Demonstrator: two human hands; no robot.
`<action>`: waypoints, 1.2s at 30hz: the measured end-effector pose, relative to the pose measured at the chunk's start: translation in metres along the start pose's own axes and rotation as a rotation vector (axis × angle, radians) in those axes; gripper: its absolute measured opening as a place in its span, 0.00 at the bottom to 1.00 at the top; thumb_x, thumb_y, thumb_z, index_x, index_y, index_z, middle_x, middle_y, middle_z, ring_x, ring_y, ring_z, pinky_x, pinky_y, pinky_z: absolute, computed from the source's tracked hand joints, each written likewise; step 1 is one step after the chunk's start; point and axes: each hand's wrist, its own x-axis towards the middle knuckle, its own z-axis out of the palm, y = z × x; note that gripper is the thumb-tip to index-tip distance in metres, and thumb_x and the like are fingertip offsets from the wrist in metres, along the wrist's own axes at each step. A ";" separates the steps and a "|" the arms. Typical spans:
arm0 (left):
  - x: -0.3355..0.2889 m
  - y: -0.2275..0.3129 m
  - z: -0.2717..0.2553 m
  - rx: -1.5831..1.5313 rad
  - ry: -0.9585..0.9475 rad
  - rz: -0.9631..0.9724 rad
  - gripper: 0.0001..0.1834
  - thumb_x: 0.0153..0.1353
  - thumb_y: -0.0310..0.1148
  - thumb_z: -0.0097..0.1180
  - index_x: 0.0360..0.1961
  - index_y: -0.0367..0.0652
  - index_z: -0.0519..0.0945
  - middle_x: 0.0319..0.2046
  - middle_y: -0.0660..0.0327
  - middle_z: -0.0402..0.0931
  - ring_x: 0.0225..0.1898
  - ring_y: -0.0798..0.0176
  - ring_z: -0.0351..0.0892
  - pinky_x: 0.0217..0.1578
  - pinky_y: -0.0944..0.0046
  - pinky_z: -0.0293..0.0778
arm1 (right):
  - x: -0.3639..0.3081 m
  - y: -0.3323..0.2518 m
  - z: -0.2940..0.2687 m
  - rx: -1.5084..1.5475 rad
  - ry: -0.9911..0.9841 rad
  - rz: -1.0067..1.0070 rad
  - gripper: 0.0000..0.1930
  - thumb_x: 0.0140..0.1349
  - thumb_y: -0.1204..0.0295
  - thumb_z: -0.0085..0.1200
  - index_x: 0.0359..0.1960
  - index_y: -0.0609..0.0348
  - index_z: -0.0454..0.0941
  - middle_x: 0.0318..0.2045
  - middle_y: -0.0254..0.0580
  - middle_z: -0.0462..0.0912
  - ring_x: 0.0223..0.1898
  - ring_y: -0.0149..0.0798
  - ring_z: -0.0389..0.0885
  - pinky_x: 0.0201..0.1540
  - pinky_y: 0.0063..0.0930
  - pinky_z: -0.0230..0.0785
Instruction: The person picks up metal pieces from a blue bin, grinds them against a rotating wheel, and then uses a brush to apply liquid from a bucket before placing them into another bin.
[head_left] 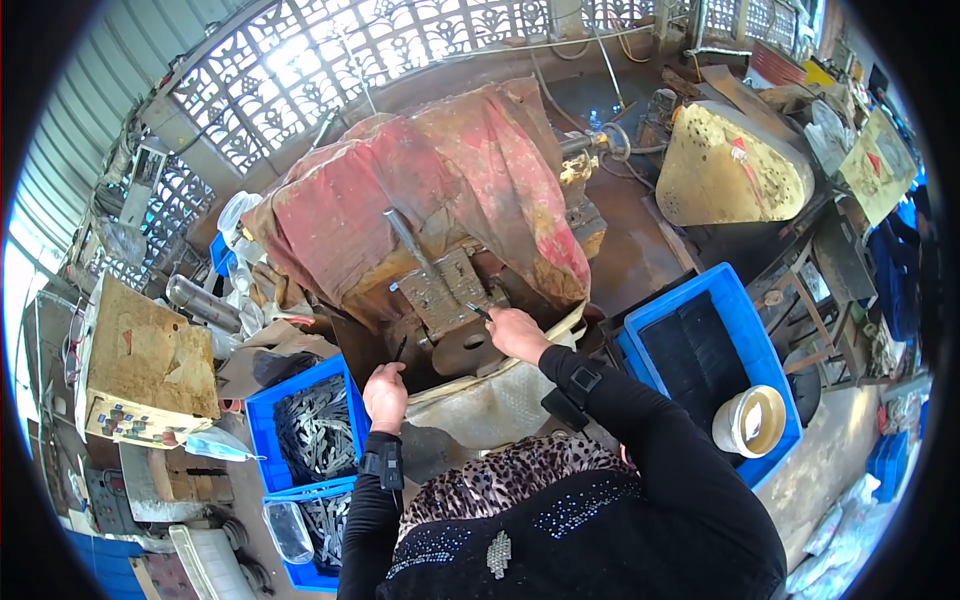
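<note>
My left hand is closed round a thin dark strip that sticks up past its fingertips. It is to the left of the machine, beside a blue bin of metal strips. My right hand grips a slim dark tool with a bright metal tip; its exact kind is too small to tell. The tip points at the right edge of a worn metal block on the machine. A metal rod slants up from that block. Below it lies a round metal plate, partly hidden by my right hand.
A stained red cloth drapes the machine. On the right stands a blue crate holding dark contents and a white bucket. A second blue bin is at lower left, near a yellowed cabinet. Pale sheeting hangs before me.
</note>
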 end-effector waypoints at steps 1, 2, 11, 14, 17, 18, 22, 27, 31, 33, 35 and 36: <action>0.000 0.000 0.000 0.001 -0.003 0.003 0.10 0.54 0.23 0.52 0.34 0.45 0.83 0.29 0.53 0.79 0.34 0.46 0.79 0.35 0.53 0.75 | 0.000 0.001 0.000 0.002 0.002 0.004 0.12 0.64 0.67 0.47 0.39 0.64 0.77 0.35 0.58 0.83 0.42 0.59 0.80 0.46 0.52 0.71; 0.000 -0.001 0.001 -0.004 -0.007 0.004 0.10 0.54 0.23 0.52 0.34 0.45 0.83 0.29 0.53 0.78 0.34 0.46 0.79 0.35 0.53 0.75 | 0.000 0.002 0.001 0.003 -0.001 0.002 0.12 0.64 0.67 0.47 0.39 0.64 0.77 0.35 0.57 0.83 0.42 0.59 0.80 0.46 0.52 0.71; 0.001 -0.003 0.003 -0.011 -0.023 -0.015 0.10 0.54 0.23 0.52 0.34 0.45 0.83 0.28 0.53 0.78 0.33 0.46 0.79 0.34 0.53 0.75 | 0.002 0.005 0.002 0.036 -0.015 -0.014 0.13 0.64 0.66 0.50 0.41 0.64 0.77 0.35 0.59 0.82 0.42 0.60 0.79 0.46 0.52 0.69; 0.002 -0.004 0.003 -0.011 -0.023 -0.026 0.10 0.55 0.23 0.52 0.34 0.45 0.83 0.28 0.53 0.78 0.33 0.46 0.79 0.35 0.53 0.75 | 0.002 0.004 0.001 0.038 -0.022 -0.010 0.13 0.64 0.65 0.50 0.41 0.63 0.77 0.35 0.58 0.82 0.42 0.60 0.79 0.46 0.53 0.70; 0.002 -0.004 0.002 -0.010 -0.022 -0.038 0.10 0.55 0.24 0.52 0.34 0.45 0.83 0.29 0.53 0.78 0.33 0.46 0.79 0.35 0.53 0.75 | 0.001 0.001 -0.001 0.050 -0.018 -0.004 0.13 0.64 0.65 0.50 0.41 0.62 0.77 0.35 0.58 0.82 0.42 0.60 0.79 0.46 0.53 0.70; 0.002 -0.005 0.002 -0.010 -0.025 -0.041 0.10 0.55 0.24 0.52 0.34 0.45 0.84 0.29 0.53 0.78 0.34 0.46 0.79 0.35 0.53 0.75 | 0.001 0.000 -0.002 0.049 -0.019 -0.001 0.13 0.64 0.65 0.50 0.41 0.62 0.77 0.35 0.58 0.82 0.42 0.60 0.79 0.45 0.53 0.70; 0.002 0.000 0.002 -0.017 -0.031 -0.047 0.09 0.55 0.25 0.52 0.34 0.45 0.84 0.29 0.53 0.79 0.34 0.46 0.79 0.35 0.53 0.75 | -0.001 0.001 -0.005 0.046 -0.022 0.007 0.13 0.64 0.64 0.50 0.41 0.62 0.77 0.35 0.59 0.82 0.42 0.61 0.79 0.45 0.54 0.70; -0.001 0.001 0.001 -0.032 -0.026 -0.043 0.09 0.56 0.25 0.52 0.34 0.46 0.84 0.30 0.53 0.79 0.35 0.47 0.80 0.36 0.53 0.75 | -0.002 0.005 0.002 0.024 0.019 -0.020 0.12 0.65 0.64 0.50 0.40 0.62 0.77 0.32 0.56 0.82 0.39 0.58 0.81 0.42 0.51 0.71; -0.002 -0.001 0.003 -0.049 0.019 -0.020 0.09 0.56 0.25 0.52 0.34 0.46 0.84 0.30 0.53 0.79 0.36 0.47 0.80 0.36 0.53 0.76 | 0.011 0.019 0.016 0.158 0.017 -0.027 0.11 0.65 0.65 0.51 0.36 0.62 0.76 0.26 0.50 0.81 0.31 0.49 0.81 0.35 0.43 0.72; 0.003 0.004 0.004 -0.055 0.048 -0.035 0.09 0.56 0.25 0.52 0.34 0.46 0.84 0.30 0.53 0.79 0.36 0.47 0.80 0.37 0.53 0.76 | 0.021 0.035 0.022 0.264 0.041 -0.035 0.10 0.64 0.66 0.52 0.33 0.62 0.75 0.21 0.45 0.78 0.24 0.40 0.78 0.30 0.36 0.70; 0.008 0.007 0.002 -0.028 0.024 -0.011 0.10 0.55 0.25 0.52 0.34 0.46 0.84 0.30 0.53 0.79 0.36 0.46 0.80 0.37 0.52 0.76 | 0.036 0.040 0.017 0.311 0.095 -0.070 0.10 0.64 0.66 0.53 0.31 0.62 0.74 0.19 0.43 0.76 0.21 0.35 0.75 0.29 0.34 0.69; 0.007 0.005 0.002 -0.024 0.034 -0.048 0.10 0.55 0.25 0.52 0.34 0.46 0.84 0.30 0.53 0.79 0.36 0.46 0.80 0.37 0.52 0.76 | 0.045 0.030 0.005 0.323 0.121 -0.083 0.10 0.64 0.66 0.53 0.32 0.62 0.74 0.20 0.44 0.76 0.22 0.36 0.75 0.30 0.35 0.69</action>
